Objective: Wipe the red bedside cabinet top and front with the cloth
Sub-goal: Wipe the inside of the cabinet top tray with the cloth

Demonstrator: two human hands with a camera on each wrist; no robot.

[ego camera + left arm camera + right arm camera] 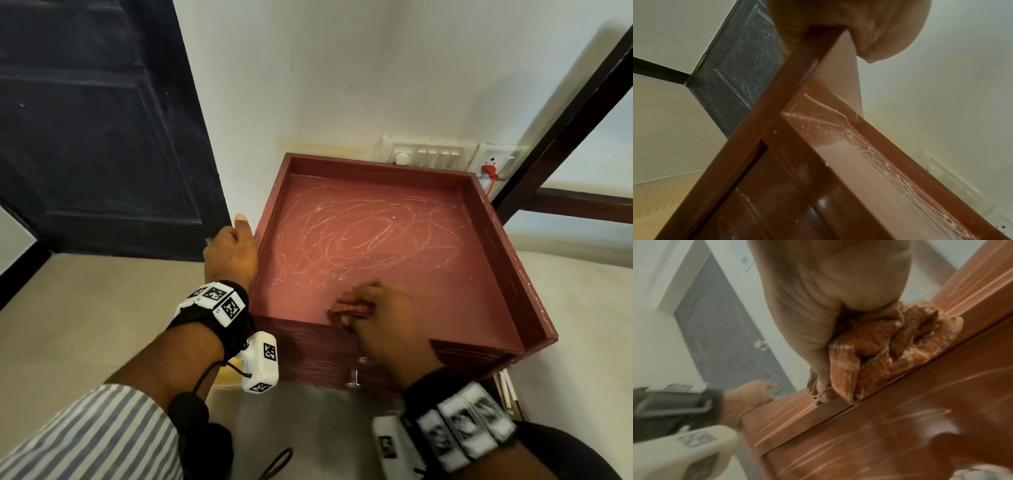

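The red bedside cabinet point(507, 260) stands in a corner, its sunken top point(376, 240) covered in whitish swirl streaks. My right hand point(380, 315) grips a bunched reddish cloth point(349, 306) at the front edge of the top, near the middle. In the right wrist view the cloth point(890, 345) sits on the front lip under my right hand point(830, 305). My left hand point(233, 253) grips the cabinet's left rim, thumb up; in the left wrist view my left hand point(859, 24) wraps over the rim point(797, 81). The front panel point(325, 356) shows streaks and metal knobs point(352, 380).
A dark blue door point(102, 120) stands open at the left. A white switch panel point(431, 154) and a socket with a red plug point(488, 169) sit on the wall behind the cabinet. A dark bed frame point(565, 137) runs at the right. Pale floor point(85, 308) lies at the left.
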